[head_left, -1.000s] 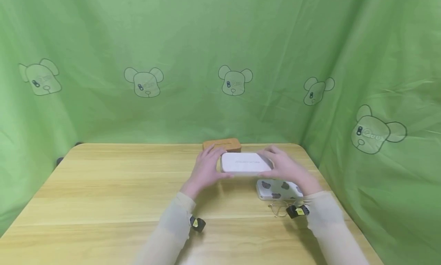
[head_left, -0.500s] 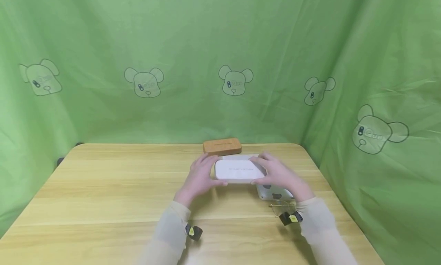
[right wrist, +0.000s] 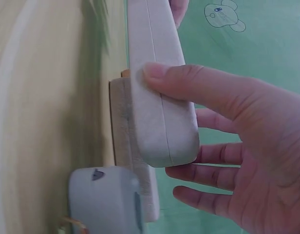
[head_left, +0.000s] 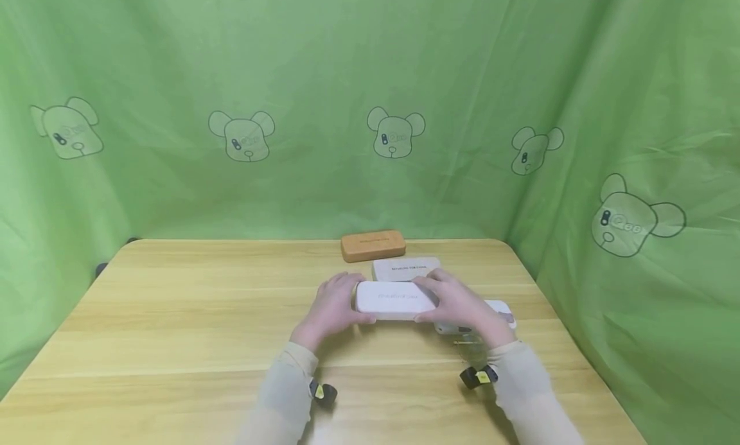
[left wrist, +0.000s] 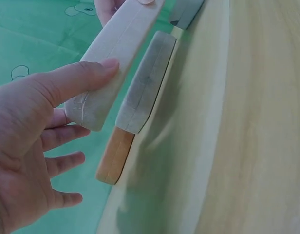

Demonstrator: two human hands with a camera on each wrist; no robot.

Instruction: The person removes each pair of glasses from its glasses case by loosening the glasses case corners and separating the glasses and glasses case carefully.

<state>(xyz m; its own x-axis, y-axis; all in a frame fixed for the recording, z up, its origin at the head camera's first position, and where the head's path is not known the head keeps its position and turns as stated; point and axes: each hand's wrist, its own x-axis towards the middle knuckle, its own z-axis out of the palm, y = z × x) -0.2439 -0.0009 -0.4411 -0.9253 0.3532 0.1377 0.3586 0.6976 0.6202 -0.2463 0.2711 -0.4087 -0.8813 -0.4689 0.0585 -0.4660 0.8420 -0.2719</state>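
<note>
Both hands hold a white glasses case (head_left: 395,302) by its ends, raised above the table. My left hand (head_left: 332,309) grips one end, its thumb on the near side in the left wrist view and the lower fingers spread. My right hand (head_left: 462,305) grips the other end, thumb on the case's side. A second white glasses case (head_left: 407,267) with dark lettering lies just behind the held one. Farther back is an orange-brown glasses case (head_left: 372,246). Near my right wrist lies a white case with dark patches (head_left: 502,311), partly hidden by the hand.
A pair of thin-framed eyeglasses (head_left: 471,347) lies by the right wrist, partly covered. The wooden table (head_left: 191,329) extends left and toward me. A green curtain (head_left: 312,188) with bear-head outlines hangs behind and on the sides.
Both hands have brought the white glasses case toward me and slightly left. The second white case behind it, hidden at first, has come into view.
</note>
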